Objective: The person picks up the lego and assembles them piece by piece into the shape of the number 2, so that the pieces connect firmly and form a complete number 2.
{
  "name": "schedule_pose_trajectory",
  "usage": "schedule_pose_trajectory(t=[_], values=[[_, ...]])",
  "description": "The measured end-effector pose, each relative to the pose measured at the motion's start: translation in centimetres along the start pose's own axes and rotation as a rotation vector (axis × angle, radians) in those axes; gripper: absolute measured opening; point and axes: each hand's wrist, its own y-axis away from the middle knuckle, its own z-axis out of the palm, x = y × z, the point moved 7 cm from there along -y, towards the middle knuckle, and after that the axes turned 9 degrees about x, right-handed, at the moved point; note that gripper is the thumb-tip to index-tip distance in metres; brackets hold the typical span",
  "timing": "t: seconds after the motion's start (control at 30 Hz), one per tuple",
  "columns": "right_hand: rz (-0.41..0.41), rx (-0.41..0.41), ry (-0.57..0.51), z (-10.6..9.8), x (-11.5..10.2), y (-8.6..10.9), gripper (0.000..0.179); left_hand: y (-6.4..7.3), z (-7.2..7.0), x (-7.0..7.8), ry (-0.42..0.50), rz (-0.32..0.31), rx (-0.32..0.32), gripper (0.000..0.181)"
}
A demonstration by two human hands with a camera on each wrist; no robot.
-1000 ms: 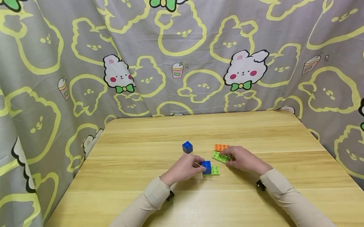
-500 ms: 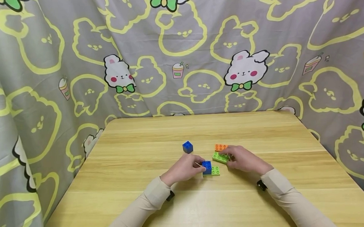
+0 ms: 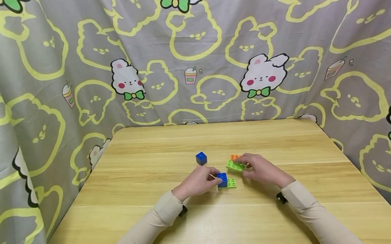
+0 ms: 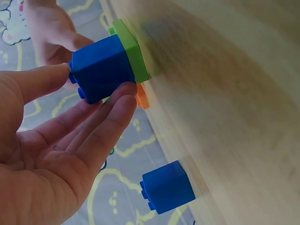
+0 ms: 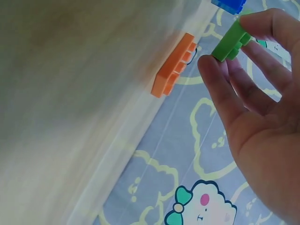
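My left hand pinches a blue toy building brick between thumb and fingers. That brick sits on the left half of a flat light-green brick, whose right studs show. In the left wrist view the thumb presses the blue brick's studded top. My right hand holds a second light-green brick by its ends; the right wrist view shows this green brick raised off the table between thumb and fingertips. Behind it lies an orange brick, partly covered in the head view.
Another blue brick stands alone on the wooden table, beyond my left hand. A grey patterned curtain hangs behind the table and along both sides.
My right hand has lifted the second green brick and shifted it slightly back and left, so it covers more of the orange one. My left hand stays in place on the blue brick.
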Motion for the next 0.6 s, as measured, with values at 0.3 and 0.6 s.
schedule_pose_trajectory(t=[0.3,0.6], values=[[-0.033,0.015,0.000,-0.5,-1.2,0.0,0.046,0.0,-0.6,-0.1,0.009,0.012,0.034,0.038],[-0.073,0.028,0.012,-1.0,-2.5,0.2,0.044,-0.1,-1.8,0.5,-0.020,0.048,0.111,0.037]])
